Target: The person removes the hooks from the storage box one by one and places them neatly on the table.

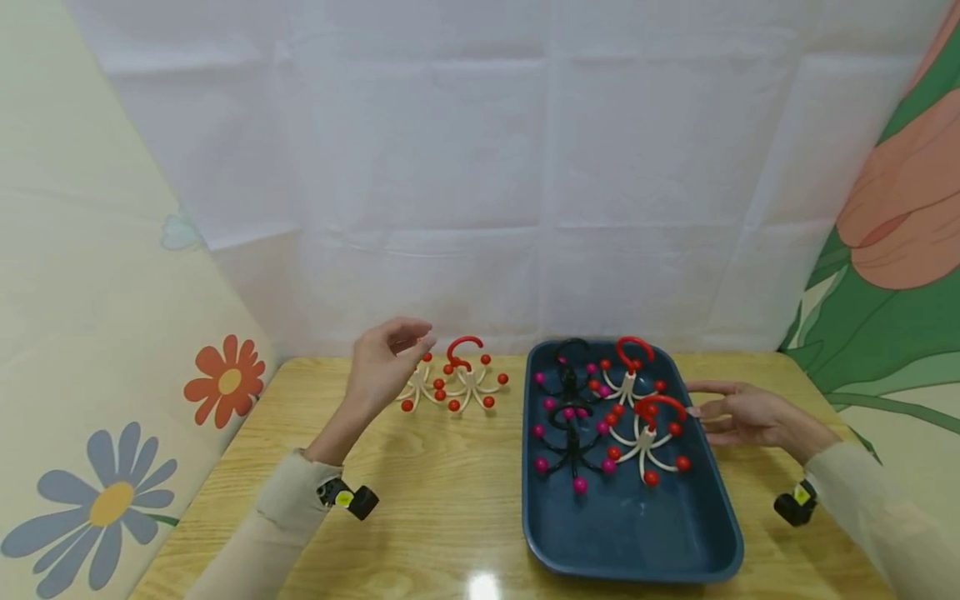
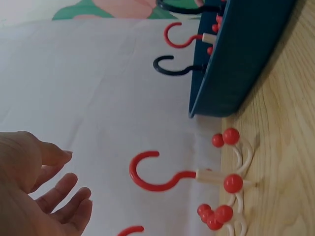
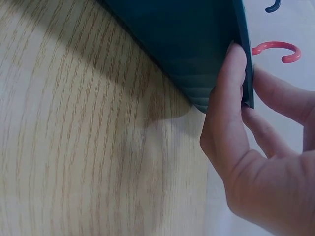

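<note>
I list: left hand, fingers loosely parted, empty, nearer the upright red-hooked hanger just rightward; right hand, pinching blue tray by its right rim.

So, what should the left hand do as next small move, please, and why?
Probably the left hand should reach to the nearby white hanger and pinch its red hook. This hand looks empty and close to it, the hanger stands on the table, and the tray, gripped by the right hand, shows bare space at its near end.
</note>
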The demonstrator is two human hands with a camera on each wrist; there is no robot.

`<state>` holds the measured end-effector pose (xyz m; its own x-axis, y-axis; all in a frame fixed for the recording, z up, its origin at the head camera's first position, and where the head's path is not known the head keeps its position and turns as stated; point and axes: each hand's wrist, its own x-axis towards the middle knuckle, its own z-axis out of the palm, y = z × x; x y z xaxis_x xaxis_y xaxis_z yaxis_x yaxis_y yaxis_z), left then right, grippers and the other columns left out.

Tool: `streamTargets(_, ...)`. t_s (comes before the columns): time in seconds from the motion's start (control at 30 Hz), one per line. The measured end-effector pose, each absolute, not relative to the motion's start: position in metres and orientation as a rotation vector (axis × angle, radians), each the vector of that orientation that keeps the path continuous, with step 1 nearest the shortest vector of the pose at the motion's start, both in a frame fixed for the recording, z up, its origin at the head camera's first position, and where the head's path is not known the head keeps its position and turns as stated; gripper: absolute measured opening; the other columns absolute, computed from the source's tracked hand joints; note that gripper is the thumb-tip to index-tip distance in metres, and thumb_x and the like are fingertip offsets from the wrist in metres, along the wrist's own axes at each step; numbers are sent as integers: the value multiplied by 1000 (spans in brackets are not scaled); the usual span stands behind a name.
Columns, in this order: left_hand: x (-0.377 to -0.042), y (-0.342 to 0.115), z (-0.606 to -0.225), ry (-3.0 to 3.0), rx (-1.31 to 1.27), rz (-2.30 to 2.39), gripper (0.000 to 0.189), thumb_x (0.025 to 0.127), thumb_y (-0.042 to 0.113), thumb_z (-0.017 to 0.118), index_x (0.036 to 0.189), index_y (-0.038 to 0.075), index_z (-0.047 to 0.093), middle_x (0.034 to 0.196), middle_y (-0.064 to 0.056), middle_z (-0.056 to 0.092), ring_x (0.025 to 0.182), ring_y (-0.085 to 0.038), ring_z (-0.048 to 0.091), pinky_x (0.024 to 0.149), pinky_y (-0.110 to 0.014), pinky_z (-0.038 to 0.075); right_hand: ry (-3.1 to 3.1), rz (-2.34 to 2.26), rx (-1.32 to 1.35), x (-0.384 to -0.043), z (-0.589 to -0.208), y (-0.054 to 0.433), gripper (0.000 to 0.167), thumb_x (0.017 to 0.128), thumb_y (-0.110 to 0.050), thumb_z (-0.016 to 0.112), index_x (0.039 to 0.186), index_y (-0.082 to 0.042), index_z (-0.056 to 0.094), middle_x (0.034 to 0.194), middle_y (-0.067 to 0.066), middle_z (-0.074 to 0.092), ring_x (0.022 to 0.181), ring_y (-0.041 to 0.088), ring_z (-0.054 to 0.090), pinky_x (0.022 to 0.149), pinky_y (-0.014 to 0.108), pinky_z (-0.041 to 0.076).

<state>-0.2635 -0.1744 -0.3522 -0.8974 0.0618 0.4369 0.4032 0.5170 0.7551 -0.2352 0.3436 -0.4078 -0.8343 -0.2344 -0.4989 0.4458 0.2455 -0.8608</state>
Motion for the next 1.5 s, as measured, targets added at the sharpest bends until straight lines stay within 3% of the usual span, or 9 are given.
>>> streamTargets(0.33,-245,-149,-348,-2409,-565,-1436,17,98,13,75,114,7,78,114,-14,77,109,-27,75,94,-44,62,1955,-1656,158,-234,-407,344,82,105,-10,62,169,-4,12,112,-2,73,99,18,76,87,38,64)
streamTargets(0.77,-226,-115,-357,-2507,-682,-1562,17,96,13,78,113,10,79,116,-10,78,103,-23,77,92,-34,63,1983,-1635,139,-237,-408,344,82,104,-12,65,169,-4,15,107,-4,71,99,14,76,89,37,64)
streamTargets(0.9,-223,-105,-360,-2526,-704,-1590,18,96,13,77,114,9,79,113,-12,77,101,-23,77,89,-34,64,2020,-1609,131,-238,-409,343,80,104,-14,66,168,-3,18,116,-3,70,102,12,76,92,39,63)
streamTargets(1.1,-222,-94,-368,-2557,-732,-1609,16,97,15,77,112,11,79,112,-8,77,105,-24,75,89,-35,64,2064,-1567,114,-237,-409,344,79,105,-16,65,168,-3,19,133,4,65,105,11,74,95,41,62)
streamTargets(1.5,-217,-76,-380,-2595,-841,-1711,34,98,21,77,129,8,75,129,-12,76,119,-28,74,95,-33,62,2068,-1557,119,-237,-409,344,80,105,-17,65,168,-3,18,127,2,65,104,10,74,95,40,62)
